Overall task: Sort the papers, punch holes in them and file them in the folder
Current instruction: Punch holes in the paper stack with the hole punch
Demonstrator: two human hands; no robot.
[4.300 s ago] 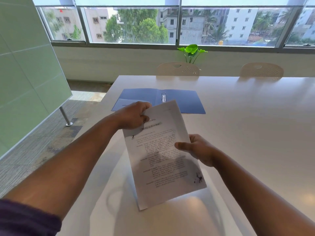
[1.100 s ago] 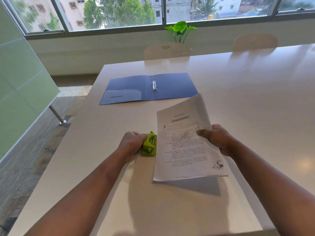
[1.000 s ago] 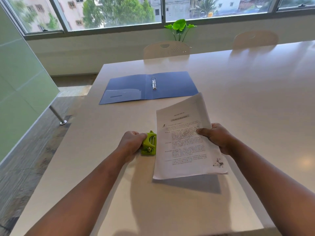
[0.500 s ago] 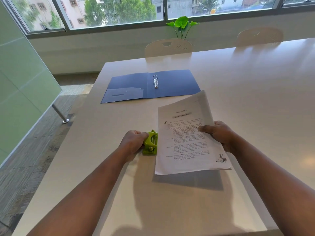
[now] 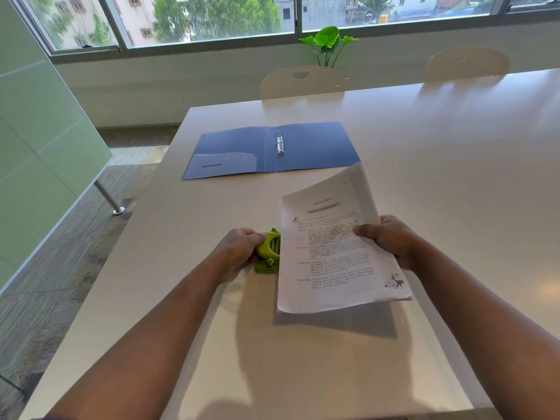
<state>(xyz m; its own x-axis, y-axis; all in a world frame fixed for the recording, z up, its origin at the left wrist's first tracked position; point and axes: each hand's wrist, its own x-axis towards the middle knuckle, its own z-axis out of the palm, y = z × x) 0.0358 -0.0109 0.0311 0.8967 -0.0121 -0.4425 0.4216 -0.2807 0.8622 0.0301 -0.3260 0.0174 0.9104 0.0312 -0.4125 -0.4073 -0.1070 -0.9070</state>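
A thin stack of printed papers point(image 5: 330, 256) hovers just above the white table point(image 5: 454, 165), and my right hand point(image 5: 391, 237) grips its right edge. Its left edge sits at the slot of a green hole punch point(image 5: 268, 253) standing on the table. My left hand point(image 5: 239, 250) is curled round the punch's lever. Farther back a blue ring folder point(image 5: 315, 147) lies open and flat, its metal rings point(image 5: 279, 143) at the spine.
Two white chairs point(image 5: 303, 81) stand at the table's far side, with a green plant point(image 5: 328, 40) by the window behind them. The table's left edge runs close beside my left arm; a green partition point(image 5: 39, 140) stands on the floor at left.
Several seconds ago both hands held the papers in the air. Since then my left hand has taken the punch. Over the last second the papers' left edge slid closer into the punch.
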